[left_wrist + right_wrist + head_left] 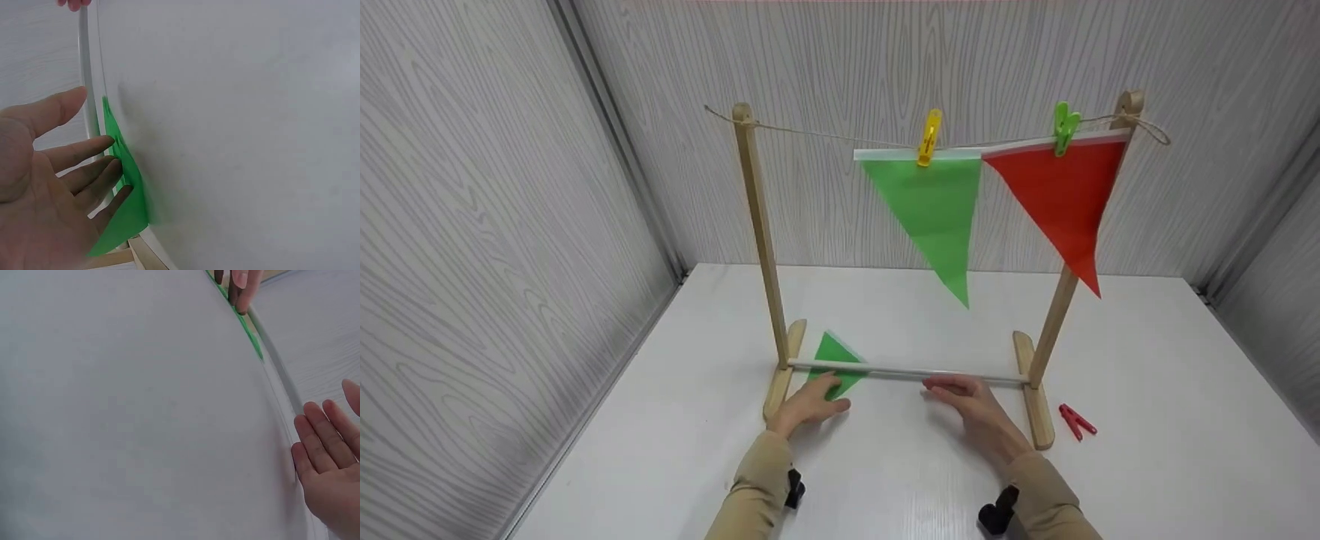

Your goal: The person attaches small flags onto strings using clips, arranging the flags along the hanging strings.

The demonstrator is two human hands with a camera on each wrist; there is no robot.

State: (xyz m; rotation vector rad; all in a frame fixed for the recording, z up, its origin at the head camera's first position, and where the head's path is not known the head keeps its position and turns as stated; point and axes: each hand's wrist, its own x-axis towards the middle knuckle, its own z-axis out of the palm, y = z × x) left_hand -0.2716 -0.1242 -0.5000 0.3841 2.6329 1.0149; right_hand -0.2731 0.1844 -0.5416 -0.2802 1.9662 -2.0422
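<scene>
A green triangular pennant (846,381) with a white edge lies on the table under the stand's white crossbar (911,371). My left hand (812,403) rests its fingertips on this pennant, thumb held apart; the left wrist view shows the fingers (84,180) spread and only slightly bent against the green sheet. Near the right part of the crossbar is my right hand (973,409), with nothing in its grasp. In the right wrist view its fingers (323,436) are extended side by side. Whether they touch the bar I cannot tell.
A string (825,135) spans two wooden posts (757,225). From it hang a green pennant (934,206) under a yellow clothespin (930,137) and a red pennant (1069,195) under a green clothespin (1064,127). A red clothespin (1076,421) lies right of the stand.
</scene>
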